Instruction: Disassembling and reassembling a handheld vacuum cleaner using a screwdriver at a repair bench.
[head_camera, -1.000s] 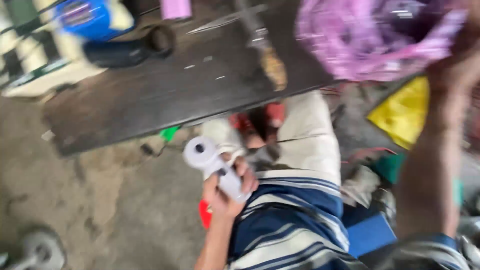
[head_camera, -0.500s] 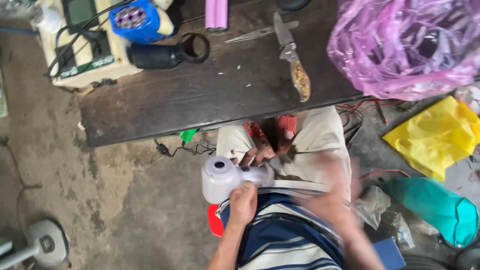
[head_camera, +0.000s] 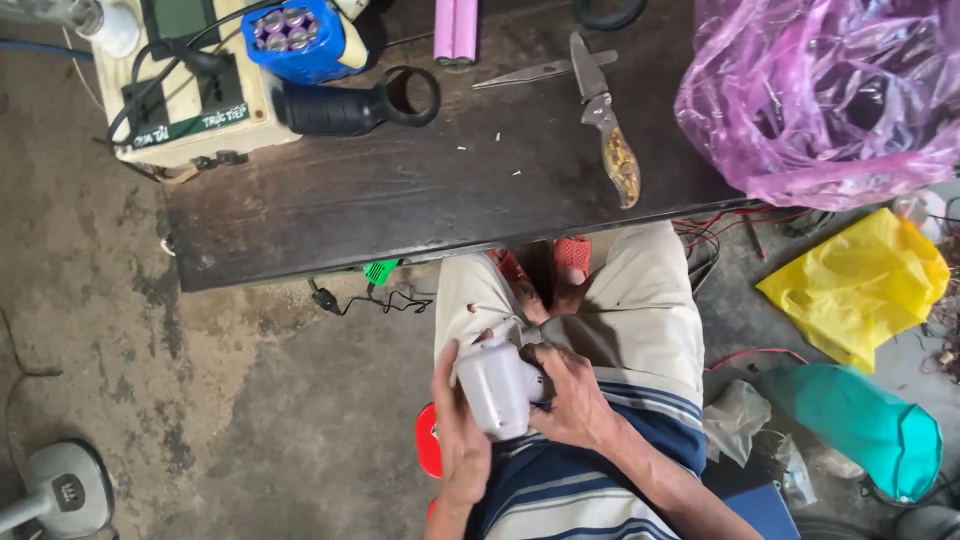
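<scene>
A small white plastic device (head_camera: 494, 387) rests on my lap, held between both hands. My left hand (head_camera: 458, 432) cups its left side from below. My right hand (head_camera: 565, 390) grips its right side, fingers wrapped over the end. I sit on a red stool (head_camera: 428, 440) in beige shorts and a striped shirt, with my feet in red sandals (head_camera: 572, 256) under the dark wooden table (head_camera: 420, 190).
The table carries a folding knife (head_camera: 610, 130), scissors (head_camera: 530, 72), a black handle (head_camera: 350, 105), a blue battery pack (head_camera: 292, 38), pink cells (head_camera: 457, 28), a cream box (head_camera: 180, 110) and a purple plastic bag (head_camera: 830, 90). Yellow (head_camera: 860, 285) and green (head_camera: 860, 425) bags and wires lie on the floor at right. A fan base (head_camera: 55, 490) stands at lower left.
The view has steadied and shifted left. The white device has come down from the left hand alone into my lap, and my right hand has come in and taken hold of it.
</scene>
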